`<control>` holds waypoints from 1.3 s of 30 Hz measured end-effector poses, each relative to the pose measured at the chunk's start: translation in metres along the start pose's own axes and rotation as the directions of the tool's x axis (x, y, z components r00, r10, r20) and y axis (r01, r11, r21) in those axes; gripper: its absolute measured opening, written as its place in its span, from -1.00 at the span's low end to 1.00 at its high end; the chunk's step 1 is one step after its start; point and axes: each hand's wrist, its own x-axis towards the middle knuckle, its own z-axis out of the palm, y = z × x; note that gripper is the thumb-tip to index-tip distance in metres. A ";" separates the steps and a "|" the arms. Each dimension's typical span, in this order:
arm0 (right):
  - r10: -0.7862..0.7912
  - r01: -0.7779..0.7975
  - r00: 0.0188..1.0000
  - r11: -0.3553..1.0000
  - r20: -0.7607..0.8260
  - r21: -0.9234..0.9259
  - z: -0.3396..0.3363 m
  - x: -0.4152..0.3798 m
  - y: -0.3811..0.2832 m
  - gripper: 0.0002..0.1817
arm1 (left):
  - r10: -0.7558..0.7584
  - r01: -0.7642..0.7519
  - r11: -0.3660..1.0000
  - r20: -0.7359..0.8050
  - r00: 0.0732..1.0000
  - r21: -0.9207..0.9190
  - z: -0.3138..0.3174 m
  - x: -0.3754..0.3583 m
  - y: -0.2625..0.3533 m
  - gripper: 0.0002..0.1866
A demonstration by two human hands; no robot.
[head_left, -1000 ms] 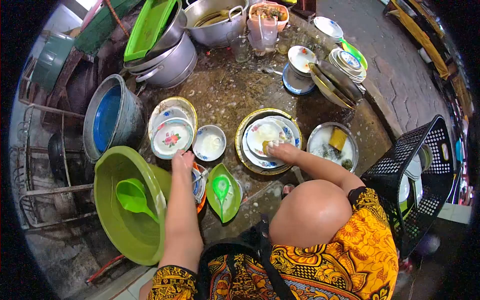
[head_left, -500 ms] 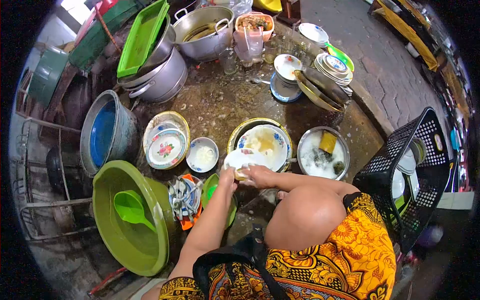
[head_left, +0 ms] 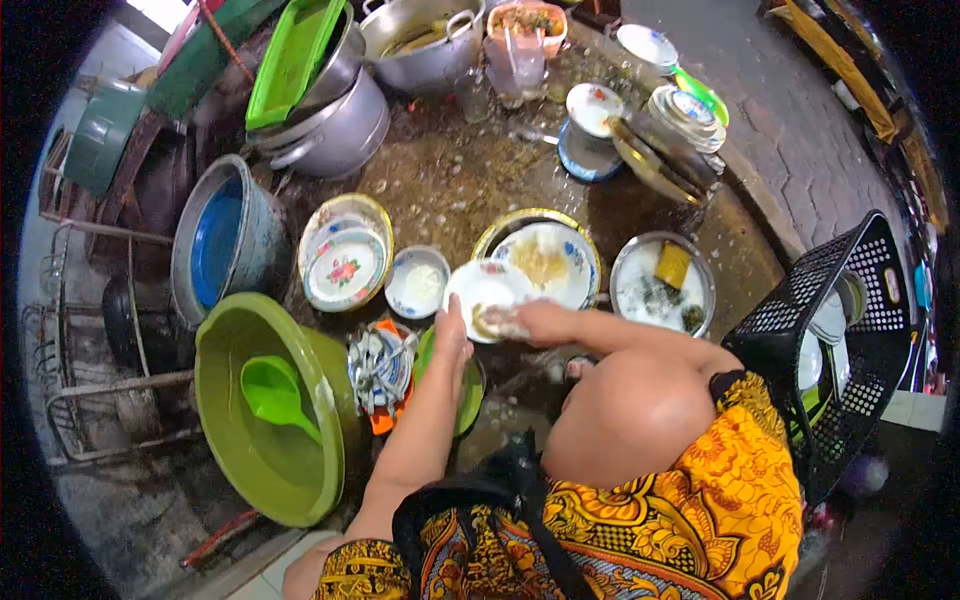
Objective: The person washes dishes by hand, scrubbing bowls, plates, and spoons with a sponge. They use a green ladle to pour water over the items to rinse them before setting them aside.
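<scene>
My left hand [head_left: 453, 330] grips the near left edge of a white plate [head_left: 484, 284] tilted toward me. My right hand [head_left: 538, 322] presses a small yellowish sponge [head_left: 483, 321], partly hidden by soapy fingers, on the plate's surface. Just beyond lies a flowered plate [head_left: 576, 262] with brownish suds, resting in a gold-rimmed dish [head_left: 488, 238]. A small bowl [head_left: 418, 282] with white foam sits to the left. On the right, a metal basin [head_left: 711, 300] contains foamy water, a yellow sponge block [head_left: 673, 265] and a dark scrubber [head_left: 692, 318].
At left stand a green tub [head_left: 330, 400] with a green dipper [head_left: 272, 390], a grey bucket [head_left: 262, 240], stacked flowered dishes [head_left: 345, 270] and a heap of spoons [head_left: 383, 370]. A black crate [head_left: 850, 330] with dishes is at right. Pots [head_left: 340, 130] and plates [head_left: 690, 115] stand farther back.
The plate has turned to show more of its upper face, and my right hand with the sponge has moved slightly right. The whole view has shifted a little.
</scene>
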 end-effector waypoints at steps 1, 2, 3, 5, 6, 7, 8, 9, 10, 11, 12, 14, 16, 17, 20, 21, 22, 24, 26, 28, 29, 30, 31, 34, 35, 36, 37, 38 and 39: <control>0.071 -0.071 0.997 0.997 -0.017 0.014 -0.010 -0.003 0.000 -0.47 | 0.217 -0.215 0.975 0.034 0.976 -0.057 -0.004 0.002 -0.005 -0.54; 0.162 -0.156 0.986 0.982 0.048 -0.107 -0.015 0.002 0.011 -0.43 | 0.182 -0.185 0.981 0.040 0.982 0.059 -0.008 -0.004 0.001 -0.55; 0.182 -0.190 0.982 0.947 -0.057 -0.259 -0.045 -0.009 -0.016 -0.40 | 0.128 -0.132 0.990 0.082 0.988 0.054 -0.009 -0.001 -0.002 -0.51; 0.157 -0.166 0.986 0.956 -0.057 -0.243 -0.037 -0.001 -0.010 -0.42 | -0.043 0.037 0.996 0.077 0.996 0.080 0.018 -0.037 0.022 -0.44; 0.106 -0.124 0.987 0.981 -0.122 -0.150 -0.030 0.003 -0.017 -0.43 | -0.118 0.117 0.984 0.002 0.993 0.131 0.023 -0.038 0.025 -0.46; 0.062 -0.076 0.979 0.995 -0.196 -0.064 -0.026 0.008 -0.023 -0.44 | -0.182 0.192 0.965 -0.072 0.981 0.177 0.029 -0.039 0.029 -0.47; 0.050 -0.055 0.992 0.998 -0.118 -0.042 -0.010 0.014 -0.023 -0.47 | -0.120 0.124 0.989 -0.043 0.992 0.086 0.034 -0.048 0.034 -0.47; 0.034 -0.035 0.999 0.999 -0.040 -0.019 0.005 0.019 -0.022 -0.50 | -0.115 0.118 0.989 -0.043 0.992 0.085 0.028 -0.039 0.030 -0.47; 0.004 -0.005 1.000 1.000 -0.027 -0.022 -0.003 0.010 -0.033 -0.52 | -0.100 0.102 0.991 0.029 0.995 -0.081 0.014 -0.021 0.017 -0.51; -0.028 0.027 1.000 0.999 -0.012 -0.025 -0.015 -0.001 -0.042 -0.53 | -0.073 0.094 0.965 0.096 0.993 -0.246 -0.002 -0.002 0.005 -0.55; -0.037 0.036 0.999 0.999 -0.013 -0.029 -0.010 -0.003 -0.031 -0.53 | 0.049 -0.024 0.964 0.088 0.995 -0.264 -0.016 0.013 -0.004 -0.58; -0.213 0.081 0.907 0.935 -0.364 -0.345 -0.020 -0.003 -0.030 -0.52 | 0.122 -0.102 0.982 0.120 0.985 -0.160 -0.019 0.011 -0.001 -0.61; 0.169 -0.223 0.932 0.965 -0.321 -0.138 -0.026 0.003 -0.019 -0.50 | 0.099 -0.109 0.992 0.139 0.985 0.067 -0.008 -0.007 0.014 -0.66; 0.305 -0.344 0.868 0.938 -0.392 -0.032 -0.022 0.012 -0.007 -0.49 | 0.183 -0.209 0.969 0.182 0.966 0.134 -0.004 -0.009 0.014 -0.67; 0.344 -0.147 0.755 0.919 -0.558 0.367 -0.026 0.025 0.016 -0.51 | 0.265 -0.311 0.934 0.243 0.933 0.174 0.006 -0.009 0.018 -0.66; 0.481 -0.109 0.762 0.755 -0.433 0.647 -0.028 0.027 0.021 -0.51 | 0.338 -0.379 0.916 0.255 0.906 0.134 0.007 -0.011 0.019 -0.66; 0.590 -0.125 0.768 0.521 -0.250 0.845 -0.035 0.030 0.017 -0.47 | 0.408 -0.444 0.891 0.265 0.874 0.093 0.008 -0.011 0.020 -0.66; 0.606 -0.020 0.793 0.139 -0.069 0.990 -0.041 0.021 0.007 -0.44 | 0.422 -0.434 0.901 0.217 0.880 0.009 0.004 -0.003 0.017 -0.66; 0.486 0.204 0.874 -0.379 0.006 0.902 -0.032 0.017 -0.006 -0.39 | 0.411 -0.391 0.903 0.092 0.907 -0.178 0.006 -0.005 0.017 -0.64; 0.465 0.278 0.882 -0.383 -0.076 0.881 -0.013 0.021 -0.011 -0.47 | 0.395 -0.402 0.899 -0.076 0.916 -0.175 0.007 0.003 0.018 -0.63; 0.453 0.290 0.885 -0.363 -0.104 0.886 -0.008 0.023 -0.017 -0.49 | 0.370 -0.415 0.895 -0.245 0.896 -0.164 0.005 0.009 0.018 -0.63; 0.418 0.295 0.902 -0.411 -0.109 0.863 -0.002 0.028 -0.018 -0.56 | 0.339 -0.410 0.878 -0.283 0.897 -0.247 0.002 0.017 0.020 -0.63; 0.415 0.283 0.905 -0.414 -0.097 0.865 -0.006 0.024 -0.022 -0.56 | 0.305 -0.406 0.853 -0.319 0.897 -0.326 -0.003 0.027 0.022 -0.64; 0.485 0.065 0.872 0.032 -0.072 0.997 -0.036 0.011 -0.033 -0.66 | 0.242 -0.424 0.814 -0.434 0.868 -0.396 -0.035 0.059 0.043 -0.65; 0.507 0.052 0.825 0.370 -0.248 0.928 -0.021 0.015 0.004 -0.65 | 0.246 -0.457 0.777 -0.459 0.854 -0.433 -0.045 0.060 0.058 -0.65; 0.582 -0.085 0.760 0.530 -0.289 0.844 -0.028 0.009 0.022 -0.65 | 0.235 -0.511 0.727 -0.533 0.813 -0.458 -0.055 0.062 0.069 -0.66; 0.640 -0.241 0.689 0.646 -0.342 0.725 -0.033 0.002 0.039 -0.64 | 0.166 -0.450 0.700 -0.487 0.857 -0.554 -0.088 0.091 0.068 -0.66; 0.692 -0.312 0.619 0.650 -0.371 0.693 -0.027 -0.003 0.068 -0.64 | 0.187 -0.420 0.729 -0.432 0.882 -0.540 -0.101 0.092 0.081 -0.67; 0.733 -0.382 0.547 0.648 -0.404 0.659 -0.018 -0.009 0.096 -0.63 | 0.133 -0.407 0.768 -0.499 0.856 -0.495 -0.108 0.083 0.092 -0.67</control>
